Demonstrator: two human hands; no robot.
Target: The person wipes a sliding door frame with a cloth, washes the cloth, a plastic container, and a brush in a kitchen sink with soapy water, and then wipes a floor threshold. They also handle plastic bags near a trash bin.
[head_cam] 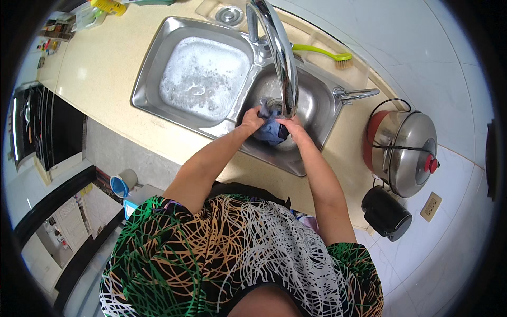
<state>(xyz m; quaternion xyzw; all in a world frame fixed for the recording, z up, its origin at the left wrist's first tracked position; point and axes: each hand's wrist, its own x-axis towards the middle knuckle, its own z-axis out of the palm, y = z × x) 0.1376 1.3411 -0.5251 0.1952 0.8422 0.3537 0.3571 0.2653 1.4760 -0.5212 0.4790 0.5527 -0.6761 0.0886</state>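
Observation:
Over the right basin of a stainless-steel double sink (pixel 323 99), my left hand (pixel 252 120) and my right hand (pixel 292 126) hold a wet-looking blue-grey cloth (pixel 270 130). My left fingers grip its left side, and my right hand is at its right side, by a darker part. The chrome faucet (pixel 283 59) arches above, its spout end close to my right hand and partly covering the view of the cloth. Behind the cloth, part of the drain shows. Sudsy water (pixel 206 75) fills the bottom of the left basin.
A green-handled scrub brush (pixel 324 51) lies behind the sink, near a metal drain strainer (pixel 229 15). A small chrome tap (pixel 356 94) stands at the right rim. Further right are an electric cooker (pixel 412 152) with a cord and a black appliance (pixel 386 214). A yellow bottle (pixel 109 6) lies far left.

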